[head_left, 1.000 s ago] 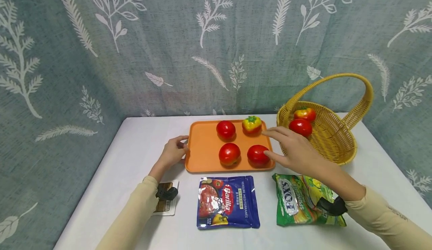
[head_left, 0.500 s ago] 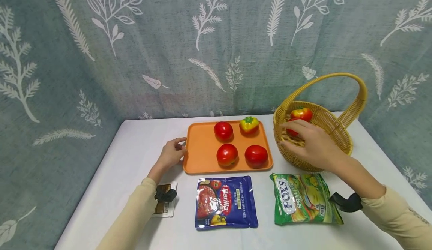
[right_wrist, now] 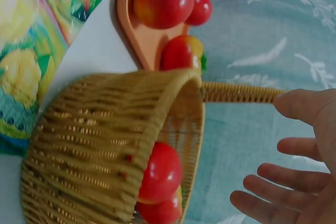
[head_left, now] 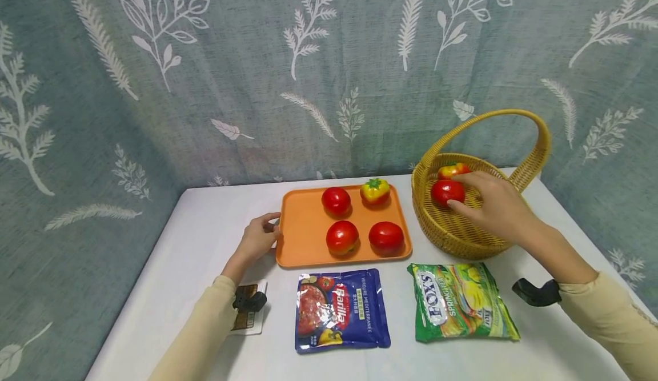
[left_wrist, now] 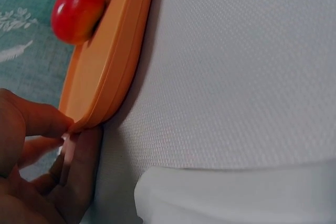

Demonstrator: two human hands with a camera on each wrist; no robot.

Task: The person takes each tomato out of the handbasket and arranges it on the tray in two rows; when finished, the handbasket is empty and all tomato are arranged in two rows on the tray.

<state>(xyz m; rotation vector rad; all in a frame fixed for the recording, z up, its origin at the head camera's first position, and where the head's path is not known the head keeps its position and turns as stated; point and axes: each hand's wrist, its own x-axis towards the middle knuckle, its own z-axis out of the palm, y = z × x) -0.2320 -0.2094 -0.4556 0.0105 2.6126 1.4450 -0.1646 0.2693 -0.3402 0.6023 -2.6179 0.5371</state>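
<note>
At three o'clock, gone from tray to basket with right fingers wide, nearer red fruit; pinching tray with left fingers.

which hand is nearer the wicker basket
The right. The right hand is over the opening of the wicker basket; the left hand is off to the basket's left, beyond the orange tray, pinching that tray's left edge.

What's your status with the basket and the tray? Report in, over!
Left hand pinches orange tray rim. Right hand above wicker basket, fingers spread, holding nothing. Red fruit inside basket. Handle arches close by; might get bumped.
</note>
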